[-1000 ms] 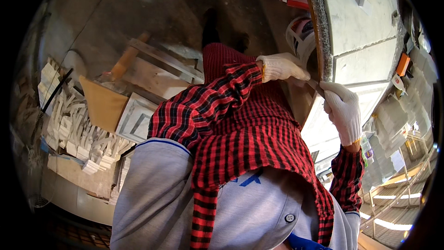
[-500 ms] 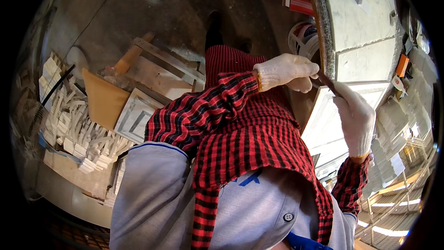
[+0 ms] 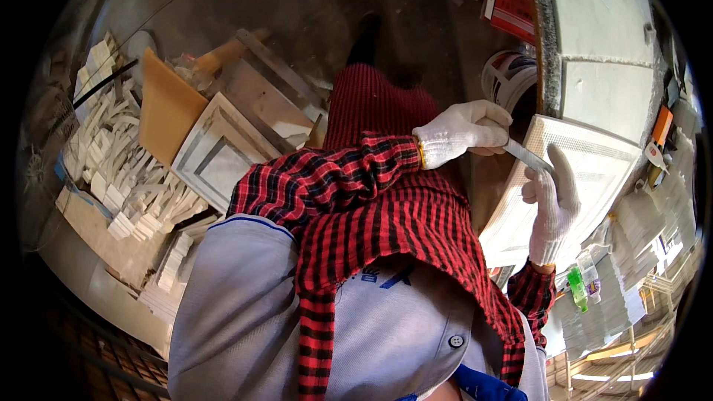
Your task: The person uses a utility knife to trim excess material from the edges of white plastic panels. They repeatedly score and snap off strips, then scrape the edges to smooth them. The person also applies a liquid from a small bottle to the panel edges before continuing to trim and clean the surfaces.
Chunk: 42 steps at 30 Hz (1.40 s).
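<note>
My left hand (image 3: 466, 131), in a white glove with a red plaid sleeve behind it, is closed on the handle of a thin metal blade (image 3: 529, 156). The blade points right and down, and its tip reaches my right hand (image 3: 553, 204). That hand, also gloved, lies against the face of a tilted white tile (image 3: 594, 178) near its left edge, fingers stretched upward. Whether the thumb pinches the blade tip is unclear. My plaid shirt and grey vest fill the lower middle of the view.
A white bucket (image 3: 509, 78) stands just above my hands beside a grey stone slab (image 3: 609, 44). Left on the floor lie framed square tiles (image 3: 215, 156), a tan board (image 3: 167, 108) and stacks of white strips (image 3: 119, 171). A green bottle (image 3: 578, 286) sits at lower right.
Both hands have dropped a little lower. My right hand went from a closed fist to stretched fingers against the white tile, while the left kept hold of the blade.
</note>
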{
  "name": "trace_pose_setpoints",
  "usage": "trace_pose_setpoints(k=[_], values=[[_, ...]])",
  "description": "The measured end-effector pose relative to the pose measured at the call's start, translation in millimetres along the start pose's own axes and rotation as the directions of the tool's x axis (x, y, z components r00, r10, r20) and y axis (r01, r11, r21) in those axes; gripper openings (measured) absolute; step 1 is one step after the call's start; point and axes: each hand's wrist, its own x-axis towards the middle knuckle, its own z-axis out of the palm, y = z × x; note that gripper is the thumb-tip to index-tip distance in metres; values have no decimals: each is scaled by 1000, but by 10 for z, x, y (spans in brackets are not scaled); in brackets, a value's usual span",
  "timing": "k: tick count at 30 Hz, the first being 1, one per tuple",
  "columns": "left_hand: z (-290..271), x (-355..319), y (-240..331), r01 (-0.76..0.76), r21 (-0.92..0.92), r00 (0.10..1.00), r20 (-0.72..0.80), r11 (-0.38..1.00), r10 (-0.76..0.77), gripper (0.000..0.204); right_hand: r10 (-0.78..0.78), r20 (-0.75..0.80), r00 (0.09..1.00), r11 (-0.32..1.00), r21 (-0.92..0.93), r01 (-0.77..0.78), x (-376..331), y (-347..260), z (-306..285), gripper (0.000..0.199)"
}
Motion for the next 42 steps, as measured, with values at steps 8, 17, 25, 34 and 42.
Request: trace_pose_setpoints(k=[8,17,25,34,42], values=[[73,159,-225,-52,-211,998,-29,976,47,47,-46,-197,979,998,-40,39,-119,76,277,29],[163,179,-137,-47,-255,996,-85,966,26,40,-89,-239,967,991,-120,62,-37,-68,325,25],[148,211,-169,-54,-324,998,-58,945,37,37,-200,-254,946,965,-218,145,-9,-72,392,21],[174,259,-127,-63,-356,995,-91,932,32,36,-250,-258,933,947,-266,180,70,-67,452,21],[183,289,-190,-77,-361,995,-93,929,47,37,-153,-289,945,967,-243,82,81,-156,460,20]])
